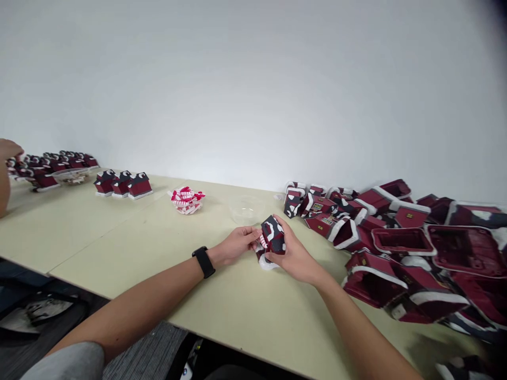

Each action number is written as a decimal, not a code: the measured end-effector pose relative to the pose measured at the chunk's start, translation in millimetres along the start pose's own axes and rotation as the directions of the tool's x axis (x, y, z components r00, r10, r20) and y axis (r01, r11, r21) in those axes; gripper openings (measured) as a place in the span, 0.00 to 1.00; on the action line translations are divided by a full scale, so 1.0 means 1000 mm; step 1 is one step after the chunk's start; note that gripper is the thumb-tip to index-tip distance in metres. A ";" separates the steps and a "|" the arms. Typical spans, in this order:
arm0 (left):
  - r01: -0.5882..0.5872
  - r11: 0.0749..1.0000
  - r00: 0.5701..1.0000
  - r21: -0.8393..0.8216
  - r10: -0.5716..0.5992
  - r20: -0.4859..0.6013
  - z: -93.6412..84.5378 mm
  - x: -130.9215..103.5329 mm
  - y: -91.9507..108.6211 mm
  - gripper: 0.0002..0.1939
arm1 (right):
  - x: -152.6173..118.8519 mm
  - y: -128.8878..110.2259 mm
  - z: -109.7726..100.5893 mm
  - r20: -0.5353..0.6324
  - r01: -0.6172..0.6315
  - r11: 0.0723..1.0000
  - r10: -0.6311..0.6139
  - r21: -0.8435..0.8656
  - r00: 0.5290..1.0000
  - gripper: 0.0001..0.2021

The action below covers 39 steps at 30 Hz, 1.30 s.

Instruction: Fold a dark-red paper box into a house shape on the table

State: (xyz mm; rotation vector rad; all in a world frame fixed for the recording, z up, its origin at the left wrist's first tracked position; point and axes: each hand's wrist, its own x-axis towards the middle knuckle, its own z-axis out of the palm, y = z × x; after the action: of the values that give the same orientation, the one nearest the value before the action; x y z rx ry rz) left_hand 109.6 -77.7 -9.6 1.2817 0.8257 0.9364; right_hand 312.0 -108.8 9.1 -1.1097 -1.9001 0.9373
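My right hand [295,256] is closed around a small dark red toy house [274,244] with a black, white-patched roof and a white base, tilted just above or on the table. Against the house's left side is a red-and-white striped piece [263,241], like a candy cane. The fingertips of my left hand [237,244] are pinched on this striped piece, partly hiding it. Beyond my hands stands a clear plastic bowl [246,207]. Farther left, another bowl [187,209] is heaped with similar striped pieces.
Many hollow dark red house shells [404,240] are piled on the right. Three finished-looking houses [122,184] stand in a row at left. Beyond them are more houses [59,161], a clear tray [75,178] of small pieces, and another person's hand [8,149]. A wall backs the table [158,227].
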 end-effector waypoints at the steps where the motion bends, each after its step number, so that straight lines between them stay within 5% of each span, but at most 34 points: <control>1: 0.001 1.000 1.000 0.001 -0.001 -0.004 -0.001 0.000 -0.001 0.30 | 0.000 0.000 0.000 0.002 0.002 1.000 -0.002 -0.005 1.000 0.50; 25: -0.009 0.979 1.000 0.202 0.006 0.012 -0.007 -0.001 0.001 0.32 | -0.003 -0.011 0.000 0.023 0.016 0.998 -0.017 0.053 1.000 0.48; 39: 0.015 0.994 0.998 0.110 -0.022 0.057 -0.008 -0.003 0.001 0.30 | -0.003 -0.010 0.009 -0.047 0.034 0.999 -0.032 0.043 0.998 0.47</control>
State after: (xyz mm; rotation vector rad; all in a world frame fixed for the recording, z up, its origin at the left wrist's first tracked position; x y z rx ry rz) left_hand 100.8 -76.6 -9.3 1.3871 0.8515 0.8447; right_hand 302.0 -117.1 12.8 -1.0630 -1.8467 0.9231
